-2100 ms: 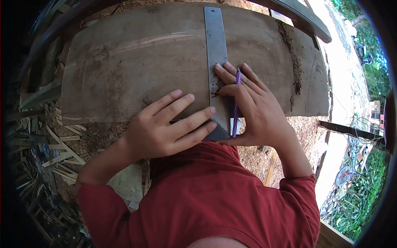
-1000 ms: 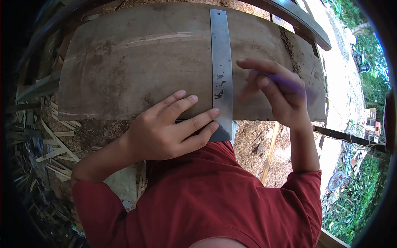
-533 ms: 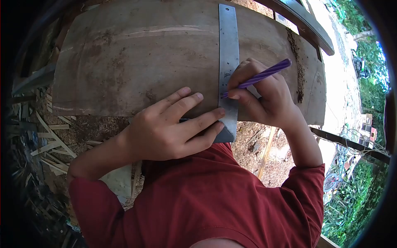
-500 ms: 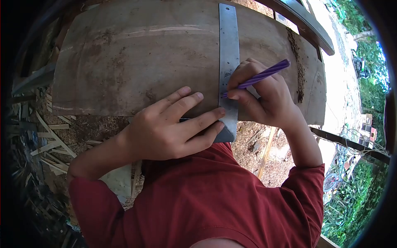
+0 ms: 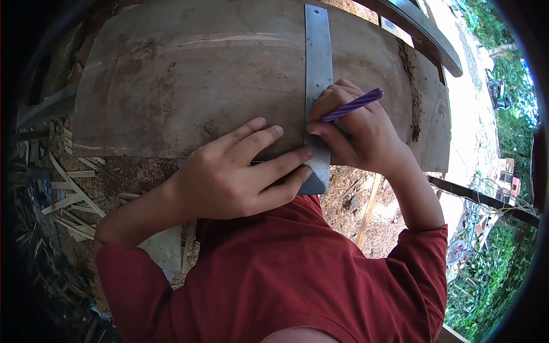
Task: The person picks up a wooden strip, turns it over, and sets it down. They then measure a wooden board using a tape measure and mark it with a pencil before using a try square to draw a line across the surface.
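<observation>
A steel try square (image 5: 318, 63) lies across a worn, brown wooden board (image 5: 229, 86), its blade running away from me and its dark stock (image 5: 313, 184) at the board's near edge. My left hand (image 5: 234, 174) holds the stock, fingers stretched over it and onto the board; its thumb is hidden. In my right hand (image 5: 360, 128) a purple twisted pen (image 5: 354, 105) is pinched, tilted up to the right. Its tip is at the left edge of the blade, mostly hidden by my fingers, and that hand rests over the blade.
Wood strips and offcuts (image 5: 71, 197) are piled on the ground at left. A dark wooden beam (image 5: 426, 34) crosses behind the board's right end. Sawdust (image 5: 343, 211) covers the ground below. Green plants and a bicycle wheel (image 5: 456, 251) are off to the right.
My right hand has shifted slightly left with the pen, whose upper end has moved left and a little down. My left hand stays at the stock, nearly still.
</observation>
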### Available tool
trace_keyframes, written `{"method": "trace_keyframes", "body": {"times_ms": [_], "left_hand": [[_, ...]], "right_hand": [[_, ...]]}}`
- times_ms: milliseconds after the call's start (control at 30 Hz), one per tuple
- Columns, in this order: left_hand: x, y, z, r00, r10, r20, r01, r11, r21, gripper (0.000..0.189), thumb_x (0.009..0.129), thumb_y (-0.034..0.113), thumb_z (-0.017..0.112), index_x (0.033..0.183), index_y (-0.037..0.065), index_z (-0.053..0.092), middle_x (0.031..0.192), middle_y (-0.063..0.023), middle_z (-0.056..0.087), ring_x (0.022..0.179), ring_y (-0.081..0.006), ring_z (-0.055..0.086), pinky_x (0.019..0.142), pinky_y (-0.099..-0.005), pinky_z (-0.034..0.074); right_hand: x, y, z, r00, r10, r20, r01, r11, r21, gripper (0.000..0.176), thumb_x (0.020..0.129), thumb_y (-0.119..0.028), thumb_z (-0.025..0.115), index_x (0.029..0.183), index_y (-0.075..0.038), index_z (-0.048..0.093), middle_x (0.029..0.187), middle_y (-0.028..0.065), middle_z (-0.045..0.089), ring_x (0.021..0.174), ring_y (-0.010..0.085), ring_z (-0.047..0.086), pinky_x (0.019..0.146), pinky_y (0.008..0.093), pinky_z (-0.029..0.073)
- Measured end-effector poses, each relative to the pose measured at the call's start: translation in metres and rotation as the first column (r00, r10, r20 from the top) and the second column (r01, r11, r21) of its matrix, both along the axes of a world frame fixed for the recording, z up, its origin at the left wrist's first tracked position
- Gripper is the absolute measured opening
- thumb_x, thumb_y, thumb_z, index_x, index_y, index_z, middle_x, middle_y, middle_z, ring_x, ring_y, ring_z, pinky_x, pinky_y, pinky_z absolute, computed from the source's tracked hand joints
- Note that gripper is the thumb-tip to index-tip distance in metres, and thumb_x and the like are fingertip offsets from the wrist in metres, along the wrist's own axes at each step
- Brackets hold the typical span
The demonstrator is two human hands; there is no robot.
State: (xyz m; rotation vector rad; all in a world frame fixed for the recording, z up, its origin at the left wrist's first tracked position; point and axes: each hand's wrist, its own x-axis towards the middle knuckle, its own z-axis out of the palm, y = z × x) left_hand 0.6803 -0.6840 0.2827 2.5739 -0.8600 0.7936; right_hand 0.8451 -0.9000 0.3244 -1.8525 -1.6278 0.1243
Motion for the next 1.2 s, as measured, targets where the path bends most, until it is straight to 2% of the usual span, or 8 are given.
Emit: {"method": "trace_keyframes", "body": {"times_ms": [433,533,600,833,900,1200], "left_hand": [[0.0,0.0,0.0,1.0,0.013,0.008,-0.013,1.0,-0.001,0.015,0.094,0.032,0.078,0.107,0.029,0.083,0.129,0.0098,0.08,0.118,-0.0248,0.069,0.099,-0.044,0.068],[0.0,0.0,0.002,1.0,0.012,0.001,-0.012,1.0,0.002,0.014,0.094,0.032,0.078,0.107,0.029,0.083,0.129,0.0098,0.08,0.118,-0.0248,0.069,0.099,-0.0437,0.068],[0.0,-0.001,0.001,1.0,0.01,0.003,-0.01,1.0,-0.005,0.014,0.094,0.032,0.078,0.107,0.029,0.083,0.129,0.0098,0.08,0.118,-0.0247,0.069,0.099,-0.0437,0.067],[0.0,-0.001,0.001,1.0,0.014,0.0,-0.014,1.0,-0.013,0.011,0.093,0.031,0.079,0.103,0.029,0.083,0.128,0.0097,0.08,0.118,-0.0248,0.069,0.1,-0.0443,0.067],[0.0,-0.002,0.001,1.0,0.012,-0.003,-0.012,1.0,-0.016,0.01,0.093,0.031,0.079,0.102,0.029,0.084,0.128,0.0098,0.08,0.118,-0.0249,0.069,0.1,-0.0442,0.067],[0.001,-0.001,0.001,1.0,0.005,0.002,-0.005,1.0,-0.007,0.01,0.093,0.031,0.079,0.101,0.028,0.083,0.13,0.0094,0.08,0.117,-0.0257,0.069,0.099,-0.0435,0.067]], "right_hand": [[0.001,0.003,0.003,1.0,0.01,0.027,-0.009,1.0,-0.017,0.021,0.094,-0.012,0.082,0.104,-0.006,0.065,0.093,0.0098,0.069,0.089,0.0355,0.069,0.084,0.0461,0.054],[0.002,0.004,0.002,0.998,0.061,0.029,-0.061,0.998,0.011,0.02,0.094,-0.012,0.081,0.105,-0.007,0.065,0.092,0.0098,0.069,0.089,0.0355,0.069,0.085,0.0466,0.054],[0.004,0.005,0.004,0.999,-0.009,0.04,0.009,1.0,0.0,0.019,0.094,-0.011,0.08,0.104,-0.007,0.065,0.093,0.0097,0.069,0.089,0.0356,0.07,0.086,0.0469,0.054],[0.004,0.003,0.004,1.0,0.02,0.014,-0.02,1.0,-0.011,0.018,0.095,-0.012,0.08,0.106,-0.007,0.065,0.094,0.0098,0.07,0.09,0.036,0.07,0.086,0.0471,0.054],[0.007,0.003,0.003,0.998,-0.047,0.037,0.047,0.999,0.003,0.018,0.096,-0.012,0.08,0.107,-0.007,0.066,0.095,0.0102,0.07,0.092,0.0362,0.07,0.087,0.0469,0.053],[0.009,0.005,0.005,0.997,-0.07,0.043,0.071,0.997,-0.024,0.017,0.097,-0.012,0.078,0.108,-0.007,0.066,0.095,0.0106,0.071,0.093,0.0358,0.07,0.086,0.0464,0.054]]}}
